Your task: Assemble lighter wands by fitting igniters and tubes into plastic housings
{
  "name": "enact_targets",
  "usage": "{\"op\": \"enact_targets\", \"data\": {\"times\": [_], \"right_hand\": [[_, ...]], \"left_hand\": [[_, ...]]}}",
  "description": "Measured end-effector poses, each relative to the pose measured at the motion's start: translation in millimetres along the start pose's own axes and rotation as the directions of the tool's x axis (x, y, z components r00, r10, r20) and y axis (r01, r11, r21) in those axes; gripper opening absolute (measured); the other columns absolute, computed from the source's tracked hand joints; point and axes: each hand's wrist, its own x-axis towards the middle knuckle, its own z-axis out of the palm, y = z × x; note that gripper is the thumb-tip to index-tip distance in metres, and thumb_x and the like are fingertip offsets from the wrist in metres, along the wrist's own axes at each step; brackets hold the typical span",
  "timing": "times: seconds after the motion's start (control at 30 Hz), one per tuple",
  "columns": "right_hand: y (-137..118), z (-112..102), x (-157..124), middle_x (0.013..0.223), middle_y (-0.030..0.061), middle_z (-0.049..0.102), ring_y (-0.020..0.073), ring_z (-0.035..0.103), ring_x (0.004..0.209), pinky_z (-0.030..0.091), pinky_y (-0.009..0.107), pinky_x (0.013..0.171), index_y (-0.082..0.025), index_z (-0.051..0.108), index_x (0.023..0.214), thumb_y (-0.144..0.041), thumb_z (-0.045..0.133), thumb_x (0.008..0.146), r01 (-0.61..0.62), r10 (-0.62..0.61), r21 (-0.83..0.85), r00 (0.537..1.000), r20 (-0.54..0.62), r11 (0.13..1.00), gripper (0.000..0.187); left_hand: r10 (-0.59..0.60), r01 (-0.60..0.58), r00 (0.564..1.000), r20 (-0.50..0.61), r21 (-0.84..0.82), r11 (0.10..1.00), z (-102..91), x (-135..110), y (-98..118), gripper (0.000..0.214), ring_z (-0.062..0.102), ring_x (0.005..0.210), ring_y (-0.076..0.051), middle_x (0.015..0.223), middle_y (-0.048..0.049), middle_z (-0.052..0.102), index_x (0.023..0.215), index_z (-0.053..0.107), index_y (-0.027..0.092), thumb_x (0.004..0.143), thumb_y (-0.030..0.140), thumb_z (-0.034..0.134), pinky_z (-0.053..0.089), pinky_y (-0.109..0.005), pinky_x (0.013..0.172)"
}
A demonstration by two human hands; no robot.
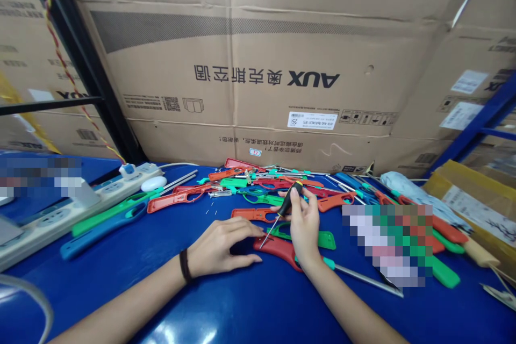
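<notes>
In the head view, my right hand (305,226) is gripping a black-and-yellow screwdriver (287,203), fingers curling round its handle. Its thin shaft is slanting down, the tip resting at the left end of a red casing (278,249). That casing is lying mid-desk (242,306), between my hands, with a metal tube (368,279) reaching toward the right edge. My left hand (220,244) is opening in a loose C, thumb and fingers apart, fingertips sitting beside the casing's left end; I cannot tell whether they are touching it. A green casing (326,240) is lying just behind the red one. Toward the far edge, loose screws (212,208) are scattering near a heap of coloured parts. A power strip (100,196) is running along the left edge.
</notes>
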Motion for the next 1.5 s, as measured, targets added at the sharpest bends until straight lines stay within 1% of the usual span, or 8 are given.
{"op": "enact_targets", "data": {"times": [0.13,0.27,0.57,0.67,0.87,1.07,1.27,1.5], "right_hand": [[-13,-2,3,0.094,0.0078,0.069,0.0175,0.069,0.055,0.054,0.026,0.045,-0.021,0.043,0.105,-0.049,0.057,0.084,0.084,-0.083,0.023,0.996,-0.034,0.996,0.037],[-22,-3,2,0.091,0.0068,0.069,0.0178,0.068,0.054,0.054,0.027,0.046,-0.022,0.042,0.106,-0.048,0.057,0.084,0.158,-0.157,0.016,0.986,-0.053,0.987,0.038],[-26,1,-7,0.091,0.0035,0.068,0.0174,0.069,0.056,0.056,0.030,0.053,-0.024,0.040,0.105,-0.044,0.058,0.086,0.168,-0.170,0.062,0.985,0.033,0.984,0.033],[-25,1,-6,0.091,0.0038,0.069,0.0178,0.069,0.056,0.055,0.028,0.050,-0.024,0.041,0.105,-0.046,0.058,0.085,0.124,-0.126,0.069,0.992,0.021,0.990,0.035],[-3,-1,0,0.079,0.0001,0.067,0.0171,0.066,0.048,0.051,0.025,0.039,-0.022,0.045,0.097,-0.052,0.060,0.080,-0.143,0.144,0.095,0.989,-0.009,0.985,0.038],[9,-1,-4,0.076,-0.0015,0.065,0.0153,0.064,0.045,0.051,0.025,0.041,-0.023,0.045,0.098,-0.053,0.060,0.081,-0.092,0.092,0.010,0.996,-0.005,0.996,0.038],[9,0,-4,0.076,-0.0006,0.067,0.0163,0.063,0.044,0.049,0.025,0.038,-0.023,0.045,0.099,-0.056,0.062,0.078,-0.107,0.107,0.010,0.994,0.005,0.994,0.043],[12,-1,-2,0.077,-0.0011,0.066,0.0146,0.062,0.043,0.050,0.025,0.041,-0.023,0.045,0.098,-0.054,0.061,0.080,-0.088,0.088,0.021,0.996,0.003,0.996,0.039]], "left_hand": [[0.037,-0.037,0.999,-0.007,0.017,0.999,2.7,-1,-3,0.022,0.066,0.099,-0.016,0.107,-0.0041,0.070,0.110,0.062,0.020,0.090,0.027,0.058,0.052,-0.026,0.087],[0.020,-0.021,1.000,-0.013,-0.015,1.000,4.9,-2,-5,0.021,0.067,0.099,-0.016,0.105,-0.0052,0.071,0.108,0.062,0.018,0.089,0.026,0.059,0.053,-0.026,0.087],[-0.118,0.109,0.992,-0.043,-0.160,0.981,7.5,1,0,0.013,0.067,0.090,-0.015,0.097,-0.0046,0.070,0.097,0.062,0.018,0.092,0.027,0.055,0.053,-0.024,0.082],[-0.149,0.142,0.988,-0.031,-0.156,0.977,7.3,2,3,0.013,0.065,0.087,-0.015,0.095,-0.0040,0.068,0.095,0.062,0.019,0.093,0.023,0.050,0.052,-0.026,0.081],[-0.130,0.130,0.991,-0.001,-0.094,0.987,7.2,3,4,0.011,0.062,0.090,-0.015,0.098,-0.0038,0.066,0.091,0.057,0.019,0.093,0.018,0.046,0.050,-0.026,0.081],[-0.130,0.130,0.991,-0.001,-0.086,0.988,8.1,2,4,0.010,0.062,0.093,-0.015,0.100,-0.0045,0.065,0.092,0.054,0.019,0.095,0.019,0.044,0.049,-0.026,0.081],[-0.158,0.146,0.983,-0.094,-0.123,0.982,8.4,3,5,0.013,0.062,0.088,-0.015,0.094,-0.0046,0.065,0.091,0.057,0.019,0.095,0.020,0.045,0.048,-0.026,0.080],[-0.129,0.125,0.991,-0.046,-0.083,0.989,8.0,4,3,0.013,0.061,0.092,-0.016,0.097,-0.0038,0.067,0.091,0.059,0.020,0.095,0.020,0.046,0.048,-0.027,0.083]]}}
